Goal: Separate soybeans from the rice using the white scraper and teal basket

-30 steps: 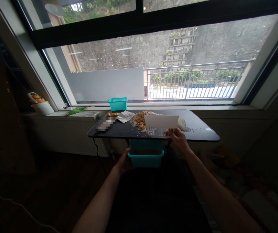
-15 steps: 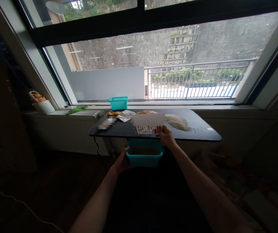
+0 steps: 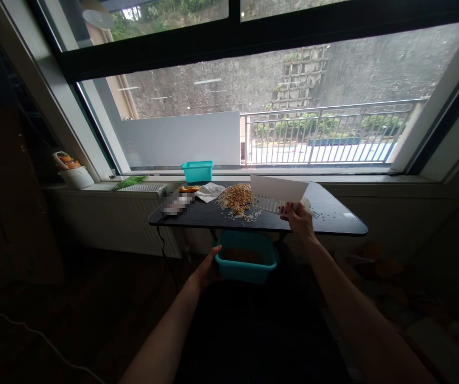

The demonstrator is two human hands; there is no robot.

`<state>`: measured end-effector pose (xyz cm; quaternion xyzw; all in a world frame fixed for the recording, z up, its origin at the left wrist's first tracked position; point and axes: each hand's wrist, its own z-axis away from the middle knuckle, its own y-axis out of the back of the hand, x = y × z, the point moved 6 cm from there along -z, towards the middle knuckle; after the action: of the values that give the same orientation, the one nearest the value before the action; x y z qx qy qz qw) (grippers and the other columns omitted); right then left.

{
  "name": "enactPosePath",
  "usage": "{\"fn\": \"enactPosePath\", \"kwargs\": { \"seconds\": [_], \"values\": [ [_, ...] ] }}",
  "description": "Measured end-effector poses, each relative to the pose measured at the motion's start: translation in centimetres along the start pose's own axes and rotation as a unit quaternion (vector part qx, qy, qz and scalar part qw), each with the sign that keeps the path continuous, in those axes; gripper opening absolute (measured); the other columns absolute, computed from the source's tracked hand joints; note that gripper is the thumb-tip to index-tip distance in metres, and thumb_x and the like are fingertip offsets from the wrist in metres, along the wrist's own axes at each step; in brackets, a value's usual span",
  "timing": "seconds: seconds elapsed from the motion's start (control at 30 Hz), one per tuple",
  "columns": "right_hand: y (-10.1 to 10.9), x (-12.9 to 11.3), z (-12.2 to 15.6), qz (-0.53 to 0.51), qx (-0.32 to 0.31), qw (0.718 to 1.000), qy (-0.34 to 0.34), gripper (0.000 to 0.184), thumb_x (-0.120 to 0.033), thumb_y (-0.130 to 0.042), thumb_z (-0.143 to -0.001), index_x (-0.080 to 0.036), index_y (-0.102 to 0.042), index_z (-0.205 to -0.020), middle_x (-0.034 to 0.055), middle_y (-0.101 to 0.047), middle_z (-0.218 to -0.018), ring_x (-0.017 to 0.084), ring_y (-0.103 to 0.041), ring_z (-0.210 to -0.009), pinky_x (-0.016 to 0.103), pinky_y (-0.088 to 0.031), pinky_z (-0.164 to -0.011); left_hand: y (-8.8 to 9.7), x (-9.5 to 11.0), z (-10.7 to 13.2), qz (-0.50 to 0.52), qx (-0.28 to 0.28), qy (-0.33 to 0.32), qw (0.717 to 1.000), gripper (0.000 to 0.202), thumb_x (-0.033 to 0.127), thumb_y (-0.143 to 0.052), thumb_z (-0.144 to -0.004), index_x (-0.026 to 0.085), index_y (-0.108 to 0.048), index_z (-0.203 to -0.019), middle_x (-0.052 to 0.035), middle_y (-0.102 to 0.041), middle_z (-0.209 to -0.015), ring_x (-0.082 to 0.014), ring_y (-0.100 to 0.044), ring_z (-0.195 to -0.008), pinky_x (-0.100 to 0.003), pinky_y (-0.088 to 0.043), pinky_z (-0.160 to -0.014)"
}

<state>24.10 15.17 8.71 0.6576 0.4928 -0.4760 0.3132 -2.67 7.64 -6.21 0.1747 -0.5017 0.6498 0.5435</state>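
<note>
My left hand [image 3: 207, 268] grips the left side of a teal plastic bin [image 3: 245, 271], which sits below the table's front edge with brown grain-like material inside. My right hand [image 3: 299, 220] is closed on the lower right part of a white slotted plastic piece [image 3: 279, 191], held upright above the table. Left of that piece lies a heap of yellow corn kernels [image 3: 237, 198], with pale grains scattered around it. Behind my right hand, a pale grain pile [image 3: 306, 205] is mostly hidden by the white piece.
The dark table [image 3: 185, 218] stands against the window sill. On it are a crumpled white paper [image 3: 210, 192], an orange item [image 3: 189, 189] and a blurred object [image 3: 177, 204]. A second teal bin [image 3: 197, 172] stands at the back; a radiator [image 3: 121, 218] is on the left.
My right hand has moved the white slotted piece to the right, uncovering the corn heap and covering much of the pale pile. The held bin has shifted slightly right and down, tilting a little.
</note>
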Motion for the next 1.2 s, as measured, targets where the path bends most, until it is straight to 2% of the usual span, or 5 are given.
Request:
{"fn": "enactPosePath", "kwargs": {
  "seconds": [0.07,0.33,0.53,0.77,1.2],
  "values": [
    [-0.1,0.2,-0.3,-0.001,0.008,1.000,-0.005,0.039,-0.055,-0.060,-0.066,-0.019,-0.051,-0.077,0.0023,-0.061,-0.072,0.016,-0.062,-0.069,0.027,-0.054,-0.055,-0.2,0.0,-0.1,-0.004,-0.005,-0.002,1.000,0.057,0.058,-0.048,-0.073,0.021,-0.050,-0.117,-0.0091,-0.062,-0.103,-0.0256,-0.058,-0.093,-0.034,-0.049,-0.071],
    [-2.2,2.1,0.0,0.008,-0.036,0.999,-0.033,0.038,-0.054,-0.059,-0.066,-0.018,-0.049,-0.071,0.0005,-0.059,-0.067,0.014,-0.060,-0.064,0.024,-0.052,-0.049,0.5,-0.2,-0.6,0.006,0.010,-0.001,1.000,0.059,0.059,-0.048,-0.072,0.020,-0.050,-0.116,-0.0107,-0.060,-0.106,-0.0265,-0.057,-0.095,-0.036,-0.049,-0.072],
    [-3.0,2.2,0.4,0.012,-0.049,0.998,-0.040,0.035,-0.052,-0.058,-0.067,-0.018,-0.049,-0.073,0.0009,-0.059,-0.069,0.014,-0.061,-0.065,0.024,-0.052,-0.050,0.4,-0.1,-0.3,0.005,0.023,0.005,1.000,0.057,0.058,-0.049,-0.072,0.020,-0.051,-0.116,-0.0104,-0.060,-0.107,-0.0267,-0.056,-0.097,-0.036,-0.048,-0.073],
    [-3.1,1.7,1.1,0.006,-0.074,0.996,-0.047,0.030,-0.047,-0.058,-0.070,-0.018,-0.050,-0.074,0.0015,-0.060,-0.072,0.014,-0.061,-0.068,0.023,-0.052,-0.052,0.4,-0.2,-0.5,0.003,0.017,0.006,1.000,0.058,0.060,-0.047,-0.073,0.020,-0.052,-0.114,-0.0104,-0.062,-0.101,-0.0264,-0.058,-0.094,-0.036,-0.049,-0.073],
    [-2.7,1.5,1.6,0.013,-0.079,0.995,-0.056,0.030,-0.046,-0.059,-0.070,-0.018,-0.050,-0.073,0.0010,-0.059,-0.070,0.014,-0.061,-0.068,0.022,-0.052,-0.050,1.1,-0.5,-1.0,0.019,0.027,0.004,0.999,0.056,0.058,-0.049,-0.072,0.020,-0.052,-0.114,-0.0110,-0.060,-0.106,-0.0272,-0.057,-0.095,-0.038,-0.049,-0.073]
  ]
}}
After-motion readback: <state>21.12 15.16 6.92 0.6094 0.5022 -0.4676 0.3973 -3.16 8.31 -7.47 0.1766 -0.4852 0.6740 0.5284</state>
